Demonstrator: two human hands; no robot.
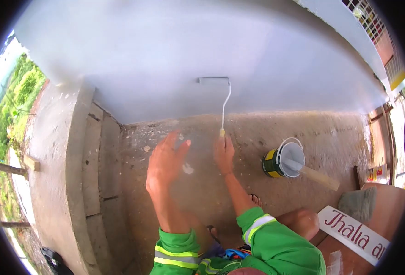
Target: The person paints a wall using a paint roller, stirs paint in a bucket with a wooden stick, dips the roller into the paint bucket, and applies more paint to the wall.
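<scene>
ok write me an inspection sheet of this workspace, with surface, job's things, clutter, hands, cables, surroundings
Surface: stained grey-brown concrete floor, pale specks; smooth bluish-white wall above.
Job's things: thin metal-framed paint roller, its head at the wall, contact unclear; round green-and-yellow paint bucket, flat wooden stick leaning in it.
Clutter: white board with dark-red lettering, lower right.
Hands: left hand raised, open, empty; right hand closed around the roller's handle.
Cables: nothing seen.
Surroundings: green foliage beyond the grey concrete ledge, left.
</scene>
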